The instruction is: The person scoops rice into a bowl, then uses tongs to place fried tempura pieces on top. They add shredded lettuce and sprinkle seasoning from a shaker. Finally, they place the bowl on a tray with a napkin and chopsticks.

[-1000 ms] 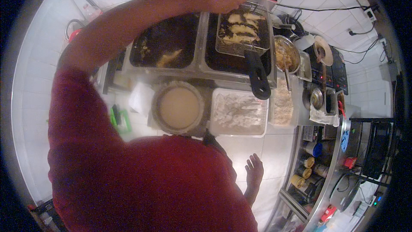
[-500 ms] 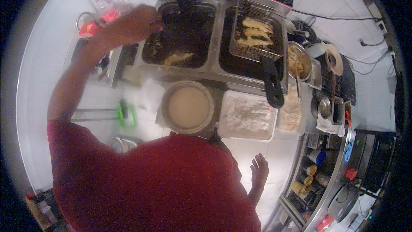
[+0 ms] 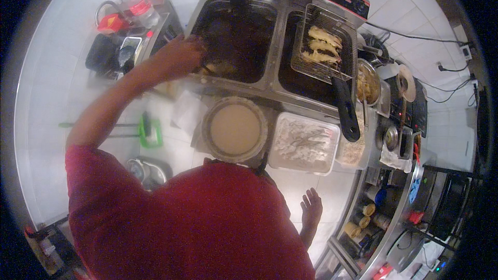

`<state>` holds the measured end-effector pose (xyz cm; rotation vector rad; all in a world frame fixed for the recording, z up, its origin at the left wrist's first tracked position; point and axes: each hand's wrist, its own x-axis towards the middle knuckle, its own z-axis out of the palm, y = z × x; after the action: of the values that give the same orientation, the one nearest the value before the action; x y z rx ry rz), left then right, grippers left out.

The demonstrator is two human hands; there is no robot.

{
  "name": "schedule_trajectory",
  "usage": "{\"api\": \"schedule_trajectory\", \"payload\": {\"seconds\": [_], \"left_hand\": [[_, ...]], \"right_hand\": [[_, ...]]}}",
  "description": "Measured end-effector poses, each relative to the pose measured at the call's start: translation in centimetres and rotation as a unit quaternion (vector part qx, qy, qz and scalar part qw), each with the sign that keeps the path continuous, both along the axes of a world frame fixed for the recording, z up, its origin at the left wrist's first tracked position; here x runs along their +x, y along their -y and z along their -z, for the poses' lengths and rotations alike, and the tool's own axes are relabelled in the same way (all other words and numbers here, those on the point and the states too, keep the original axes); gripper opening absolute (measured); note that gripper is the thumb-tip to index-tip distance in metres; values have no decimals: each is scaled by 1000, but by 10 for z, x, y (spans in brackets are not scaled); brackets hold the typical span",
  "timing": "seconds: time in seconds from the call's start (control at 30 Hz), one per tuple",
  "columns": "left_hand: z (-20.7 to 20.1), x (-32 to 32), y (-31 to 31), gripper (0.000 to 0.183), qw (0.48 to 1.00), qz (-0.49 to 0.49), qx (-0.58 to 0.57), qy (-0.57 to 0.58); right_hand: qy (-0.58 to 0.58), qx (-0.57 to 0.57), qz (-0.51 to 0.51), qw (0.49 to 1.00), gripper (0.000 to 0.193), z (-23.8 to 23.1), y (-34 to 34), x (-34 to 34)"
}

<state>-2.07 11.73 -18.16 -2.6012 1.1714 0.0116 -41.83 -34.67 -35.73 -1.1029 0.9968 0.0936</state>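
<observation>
My left hand [image 3: 185, 56] is closed over the left rim of the left fryer [image 3: 275, 36]. What its fingers hold is hidden. Just below them, a pale battered piece [image 3: 219, 67] floats in the dark oil. My right hand [image 3: 311, 205] hangs at my right side, fingers spread, holding nothing. Over the right fryer [image 3: 282, 72] rests a wire frying basket [image 3: 296, 57] with several golden fried pieces [image 3: 324, 45] in it. Its black handle [image 3: 346, 106] points toward me. In front of the fryers stand a round tub of beige batter [image 3: 234, 128] and a white tray of flour-like powder [image 3: 295, 150].
Beside the white tray lies a container of pale crumbs [image 3: 353, 148]. A metal bowl of food [image 3: 367, 84] stands right of the fryers. Bottle [image 3: 141, 8] and red packet [image 3: 110, 23] sit at the far left. Shelves with jars [image 3: 365, 221] are low at right.
My left hand has come lower along the left fryer's edge, nearer the floating piece. The whole view has shifted slightly. My right hand still hangs with spread fingers.
</observation>
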Motion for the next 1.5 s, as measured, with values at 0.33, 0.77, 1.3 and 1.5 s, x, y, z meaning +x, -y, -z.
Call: {"api": "schedule_trajectory", "payload": {"seconds": [0.33, 0.77, 1.3, 1.5], "left_hand": [[-3, 12, -26, 18, 997, -34, -30, -67], [-88, 30, 15, 22, 991, -41, -70, 102], [-149, 59, 256, 26, 950, 247, -60, 183], [-91, 81, 258, 22, 983, 66, -65, 158]], "right_hand": [[-18, 10, 16, 1000, 42, 0, -6, 3], [-3, 19, 29, 999, 48, 4, 12, 0], [0, -47, 46, 998, 46, -4, 67, -37], [111, -331, -26, 937, 34, -59, 111, 63]]}}
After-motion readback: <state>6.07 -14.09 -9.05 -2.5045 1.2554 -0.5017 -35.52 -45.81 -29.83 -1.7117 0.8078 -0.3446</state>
